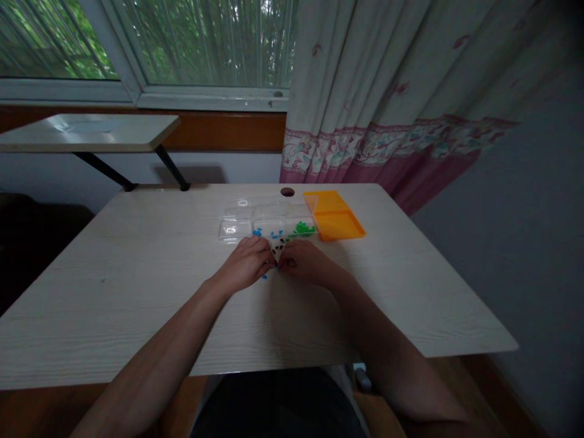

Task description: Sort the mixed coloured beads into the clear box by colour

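Observation:
My left hand (250, 260) and my right hand (305, 261) come close together over the middle of the table, with thumbs and fingers pinched. At the right fingertips a small blue piece (278, 267) shows; its kind is too small to tell. What the left fingers pinch, if anything, is hidden. Small black pieces (279, 247) lie between the hands. Beyond them are a pile of green pieces (303, 229), some blue pieces (257, 232) and a clear plastic divided box (236, 228). Another blue piece (264, 277) rests just below my left hand.
An orange two-part tray (340, 225) lies right of the clear box. The wood-grain table (150, 292) has a cable hole (287, 192) at its back edge. A raised shelf (132, 137) on black legs stands at the back left. Curtains (347, 109) hang behind.

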`<action>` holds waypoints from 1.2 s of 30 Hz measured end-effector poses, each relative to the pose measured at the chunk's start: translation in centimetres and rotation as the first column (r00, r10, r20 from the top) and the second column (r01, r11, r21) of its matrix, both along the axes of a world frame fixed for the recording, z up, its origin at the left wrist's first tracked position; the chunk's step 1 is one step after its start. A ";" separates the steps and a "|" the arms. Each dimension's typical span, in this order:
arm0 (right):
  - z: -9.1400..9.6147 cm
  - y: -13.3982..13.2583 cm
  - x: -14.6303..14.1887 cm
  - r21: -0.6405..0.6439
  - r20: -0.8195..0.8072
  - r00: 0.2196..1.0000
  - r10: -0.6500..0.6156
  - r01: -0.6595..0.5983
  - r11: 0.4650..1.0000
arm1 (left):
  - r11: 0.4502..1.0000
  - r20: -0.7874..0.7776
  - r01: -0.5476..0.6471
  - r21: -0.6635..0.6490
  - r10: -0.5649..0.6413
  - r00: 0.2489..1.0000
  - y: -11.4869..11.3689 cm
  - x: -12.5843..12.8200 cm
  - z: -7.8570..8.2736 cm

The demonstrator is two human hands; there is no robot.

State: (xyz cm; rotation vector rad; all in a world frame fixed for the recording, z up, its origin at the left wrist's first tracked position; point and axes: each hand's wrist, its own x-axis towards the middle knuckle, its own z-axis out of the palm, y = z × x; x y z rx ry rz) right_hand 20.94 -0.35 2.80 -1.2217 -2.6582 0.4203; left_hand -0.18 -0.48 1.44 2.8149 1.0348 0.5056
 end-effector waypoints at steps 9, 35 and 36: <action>-0.3 1.0 0.6 0.010 -0.150 0.988 -0.046 0.048 0.999 | 0.990 0.216 -0.143 -0.010 0.142 0.966 1.5 -1.1 -0.3; -2.2 1.7 -0.7 0.264 -0.338 0.941 0.021 0.073 0.962 | 0.954 0.231 -0.299 0.032 0.285 0.930 2.5 -2.6 0.4; -2.1 1.4 -0.9 0.241 -0.315 0.944 0.100 -0.022 0.970 | 0.967 0.182 -0.256 0.007 0.250 0.951 2.4 -2.8 0.7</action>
